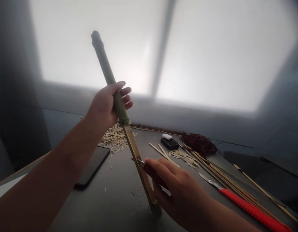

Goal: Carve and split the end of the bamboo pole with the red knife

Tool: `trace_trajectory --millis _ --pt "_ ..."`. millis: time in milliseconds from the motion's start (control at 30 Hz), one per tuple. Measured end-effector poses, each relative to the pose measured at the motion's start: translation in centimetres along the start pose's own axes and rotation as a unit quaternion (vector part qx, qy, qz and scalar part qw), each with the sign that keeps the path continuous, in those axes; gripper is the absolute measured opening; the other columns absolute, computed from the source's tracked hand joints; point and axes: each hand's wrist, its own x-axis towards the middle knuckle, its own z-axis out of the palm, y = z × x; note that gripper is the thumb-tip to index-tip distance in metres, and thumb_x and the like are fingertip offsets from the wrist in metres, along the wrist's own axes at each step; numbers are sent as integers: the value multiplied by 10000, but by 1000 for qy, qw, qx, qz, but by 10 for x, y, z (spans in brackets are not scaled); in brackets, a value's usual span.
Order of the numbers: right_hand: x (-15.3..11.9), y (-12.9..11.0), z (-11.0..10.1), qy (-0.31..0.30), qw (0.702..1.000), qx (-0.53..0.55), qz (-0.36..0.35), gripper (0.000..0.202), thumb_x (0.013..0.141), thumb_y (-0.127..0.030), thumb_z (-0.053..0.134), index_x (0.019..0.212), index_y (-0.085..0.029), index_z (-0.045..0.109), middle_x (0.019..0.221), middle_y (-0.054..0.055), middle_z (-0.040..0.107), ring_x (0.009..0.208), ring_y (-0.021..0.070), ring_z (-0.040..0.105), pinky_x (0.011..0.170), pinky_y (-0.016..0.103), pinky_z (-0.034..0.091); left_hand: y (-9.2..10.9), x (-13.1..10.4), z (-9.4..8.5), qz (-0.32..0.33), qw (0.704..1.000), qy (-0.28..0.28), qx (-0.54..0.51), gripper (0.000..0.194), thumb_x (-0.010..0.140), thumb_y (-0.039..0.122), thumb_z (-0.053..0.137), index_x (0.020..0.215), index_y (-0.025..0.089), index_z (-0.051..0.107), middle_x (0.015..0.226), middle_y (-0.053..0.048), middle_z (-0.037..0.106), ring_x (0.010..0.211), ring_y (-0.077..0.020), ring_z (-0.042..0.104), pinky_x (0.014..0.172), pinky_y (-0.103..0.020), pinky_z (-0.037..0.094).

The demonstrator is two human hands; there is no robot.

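My left hand (107, 101) is wrapped round a green bamboo stalk (103, 61), which leans with its upper end to the left and its lower end on the table. Below the node the bamboo is cut open, showing a pale tan inner face. A carving knife with a dark red handle (152, 172) and a metal collar is gripped in my right hand (175, 183). Its blade lies against the opened part of the bamboo, and the tip pokes out on the left side. My right palm and the handle's rear end are hidden.
On the grey table (120, 193) a pile of bamboo shavings (115, 137) lies behind a dark phone-like slab (93, 167). To the right are a black case (170, 143), dark red cord (199, 144), thin bamboo sticks (218, 170) and a red utility knife (250, 206) with its blade exposed.
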Motion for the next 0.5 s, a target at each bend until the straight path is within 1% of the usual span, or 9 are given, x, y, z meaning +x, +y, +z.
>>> trace_trajectory --millis 67,133,167,233,300,400,500 --pt "1 -3 -3 -11 1000 9 8 280 889 -132 492 1158 -178 553 924 85 659 705 162 629 619 260 510 3 0 -1 -10 999 -4 -35 235 773 157 669 692 214 456 466 75 453 374 -62 402 425 -207 410" --pt "1 -5 -6 -25 999 15 24 198 909 -155 492 1088 -178 572 919 81 655 701 159 617 614 258 501 0 0 -2 -30 998 -18 -57 319 790 244 706 667 216 413 426 97 361 327 -44 326 355 -182 324" --pt "1 -6 -6 -27 999 17 29 176 920 -160 483 1069 -178 575 915 80 653 702 158 612 616 258 499 -5 0 -2 -42 997 -25 -64 358 790 299 722 664 216 398 422 103 338 315 -37 305 333 -174 291" --pt "1 -5 -3 -21 999 16 33 168 942 -161 450 1056 -172 573 894 78 645 682 154 600 607 258 492 -16 2 -2 -63 995 -29 -71 412 785 387 734 669 217 377 425 110 316 304 -30 289 310 -162 265" --pt "2 -4 1 -10 999 8 34 176 953 -166 433 1069 -167 565 894 84 642 664 154 594 595 262 488 -27 5 -4 -71 995 -24 -71 439 764 435 747 684 221 372 429 114 319 298 -31 296 300 -159 271" --pt "4 -4 5 0 999 -2 32 186 958 -167 424 1085 -165 560 907 90 644 681 164 603 603 271 498 -37 9 -7 -79 994 -11 -73 446 750 434 760 698 224 371 432 119 322 289 -32 305 288 -156 275" --pt "6 -7 4 16 1000 -4 25 191 965 -164 406 1067 -158 568 855 74 637 664 163 597 596 268 502 -36 10 -7 -83 994 -2 -78 422 757 390 759 697 226 375 425 122 318 279 -36 307 277 -159 271"
